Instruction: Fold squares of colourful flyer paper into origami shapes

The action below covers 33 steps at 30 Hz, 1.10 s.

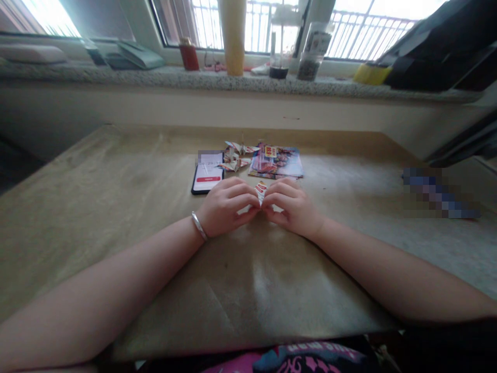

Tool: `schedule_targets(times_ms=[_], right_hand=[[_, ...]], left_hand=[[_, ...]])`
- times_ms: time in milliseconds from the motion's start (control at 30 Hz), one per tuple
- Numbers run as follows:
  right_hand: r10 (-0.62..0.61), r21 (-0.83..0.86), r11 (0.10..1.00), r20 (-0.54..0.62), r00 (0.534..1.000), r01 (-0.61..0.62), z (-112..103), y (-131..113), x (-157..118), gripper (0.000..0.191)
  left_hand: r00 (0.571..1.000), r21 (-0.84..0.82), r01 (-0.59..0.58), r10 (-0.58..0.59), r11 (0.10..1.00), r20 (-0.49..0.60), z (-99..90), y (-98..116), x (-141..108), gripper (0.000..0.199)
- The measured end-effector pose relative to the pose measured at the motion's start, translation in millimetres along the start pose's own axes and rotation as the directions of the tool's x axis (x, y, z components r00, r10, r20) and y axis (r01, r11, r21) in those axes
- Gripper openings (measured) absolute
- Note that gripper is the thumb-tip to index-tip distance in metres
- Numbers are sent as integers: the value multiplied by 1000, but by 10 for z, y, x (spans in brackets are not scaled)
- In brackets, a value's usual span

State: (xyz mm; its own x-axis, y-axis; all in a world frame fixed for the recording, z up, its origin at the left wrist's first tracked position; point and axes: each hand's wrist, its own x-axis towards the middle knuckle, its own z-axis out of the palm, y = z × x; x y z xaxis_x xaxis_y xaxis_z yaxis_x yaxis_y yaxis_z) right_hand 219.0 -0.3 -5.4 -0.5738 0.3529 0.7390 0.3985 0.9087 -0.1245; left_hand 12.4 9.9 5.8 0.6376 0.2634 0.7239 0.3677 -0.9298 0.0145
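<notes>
A small folded piece of printed paper is pinched between my two hands above the middle of the table. My left hand, with a silver bangle at the wrist, has its fingertips closed on the paper's left side. From the right, my right hand grips the other side, and the fingertips of both hands nearly meet. Just beyond lie several folded paper pieces, partly resting by a phone with a lit screen. A stack of colourful printed sheets lies to their right.
The beige tabletop reaches to the wall below a stone windowsill. On the sill stand a red bottle, a yellow cylinder, clear containers and a yellow roll. A blurred blue object lies at the right.
</notes>
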Motion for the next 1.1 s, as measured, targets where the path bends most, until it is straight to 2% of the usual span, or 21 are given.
schedule_targets(times_ms=[433,533,633,700,900,1100], right_hand=[[52,102,994,-42,998,-47,36,-6,3,8],[75,101,992,-42,996,-70,32,-12,-1,9],[96,101,991,-39,995,-91,26,-9,-11,8],[121,111,987,-46,992,-115,19,-7,-16,7],[98,115,989,-37,995,-93,-5,-21,-5,6],[119,79,990,-35,992,-116,0,-21,-23,4]], left_hand=[[997,41,24,-21,999,-77,43,48,49,6],[998,15,46,-45,999,-38,29,38,38,6],[997,-43,54,-52,998,51,13,1,8,4],[996,-50,53,-48,997,80,10,-26,-15,15],[999,9,51,-51,999,-2,29,-31,-32,9],[998,24,62,-61,998,-30,33,-13,-16,10]])
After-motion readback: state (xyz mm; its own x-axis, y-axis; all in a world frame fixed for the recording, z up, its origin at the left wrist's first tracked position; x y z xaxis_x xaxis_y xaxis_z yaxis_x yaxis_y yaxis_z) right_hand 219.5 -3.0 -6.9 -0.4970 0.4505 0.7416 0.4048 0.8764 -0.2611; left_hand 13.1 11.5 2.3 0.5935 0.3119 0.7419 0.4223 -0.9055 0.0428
